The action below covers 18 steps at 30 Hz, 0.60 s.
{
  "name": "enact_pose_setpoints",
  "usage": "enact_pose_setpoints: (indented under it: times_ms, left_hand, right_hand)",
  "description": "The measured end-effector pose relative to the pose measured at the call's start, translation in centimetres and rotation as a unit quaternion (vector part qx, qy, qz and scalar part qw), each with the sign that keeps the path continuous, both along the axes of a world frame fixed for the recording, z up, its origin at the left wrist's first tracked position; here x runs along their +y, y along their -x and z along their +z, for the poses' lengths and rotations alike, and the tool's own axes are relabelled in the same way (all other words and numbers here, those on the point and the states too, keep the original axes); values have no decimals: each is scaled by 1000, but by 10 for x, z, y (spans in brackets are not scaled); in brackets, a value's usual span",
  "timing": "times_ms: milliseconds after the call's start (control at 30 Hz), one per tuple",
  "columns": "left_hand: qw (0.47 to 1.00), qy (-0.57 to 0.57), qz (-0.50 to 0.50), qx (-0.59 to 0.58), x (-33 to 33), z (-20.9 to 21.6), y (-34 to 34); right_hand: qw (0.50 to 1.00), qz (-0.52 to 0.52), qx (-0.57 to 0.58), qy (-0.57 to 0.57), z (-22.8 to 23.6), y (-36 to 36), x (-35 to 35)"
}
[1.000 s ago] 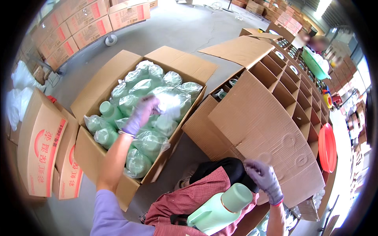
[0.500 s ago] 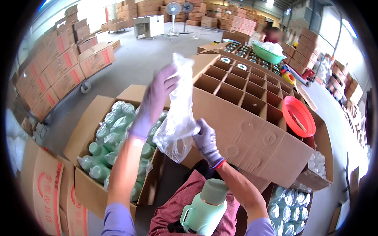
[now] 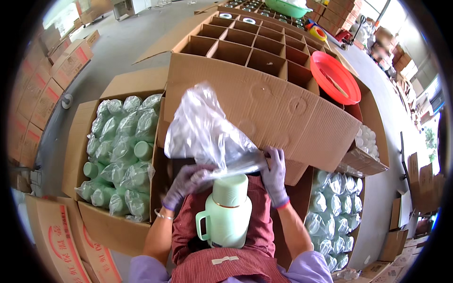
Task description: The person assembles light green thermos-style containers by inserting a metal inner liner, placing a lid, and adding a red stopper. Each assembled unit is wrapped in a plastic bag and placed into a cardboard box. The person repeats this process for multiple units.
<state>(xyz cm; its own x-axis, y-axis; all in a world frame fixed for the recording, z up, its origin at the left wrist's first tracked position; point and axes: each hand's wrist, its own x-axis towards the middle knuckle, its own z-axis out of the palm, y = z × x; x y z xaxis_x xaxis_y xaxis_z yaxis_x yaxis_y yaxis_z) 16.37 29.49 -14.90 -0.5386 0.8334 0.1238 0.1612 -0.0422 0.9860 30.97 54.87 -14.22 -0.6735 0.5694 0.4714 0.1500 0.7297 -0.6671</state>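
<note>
A clear plastic bag (image 3: 203, 125) is stretched between my two gloved hands, its body puffed up and its mouth just above the thermos lid. My left hand (image 3: 188, 184) grips one side of the bag's mouth; my right hand (image 3: 274, 177) pinches the other side. Below the bag, a mint-green thermos jug (image 3: 229, 219) with a side handle stands upright on my lap, over a red apron (image 3: 226, 266). The bag's edge overlaps the top of the jug's lid, but I cannot tell whether they touch.
At left, a carton (image 3: 113, 226) holds several bagged green jugs. Bagged items fill another carton (image 3: 332, 217) at right. Ahead stands a divided carton (image 3: 245, 89) with a red basin (image 3: 335, 78) on it. Stacked cartons (image 3: 35, 108) on a wheeled cart are far left.
Both hands have come down toward the jug. The bag, earlier hanging from my raised left hand, is now spread open sideways over the lid. My view has tilted down.
</note>
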Motion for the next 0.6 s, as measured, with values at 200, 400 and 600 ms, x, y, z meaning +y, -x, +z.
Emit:
enact_pose_setpoints:
  times_ms: [200,400,600]
  left_hand:
    - [973,35,104,203,-61,12,-94]
    - [956,116,-142,228,-137,-14,-139]
    - [991,135,-6,20,-74,79,-79]
  right_hand:
    - [973,191,-21,-129,-1,-131,-81]
    - [874,392,-204,-203,-23,-198,-91]
    - [856,373,-254,-252,-25,-185,-92]
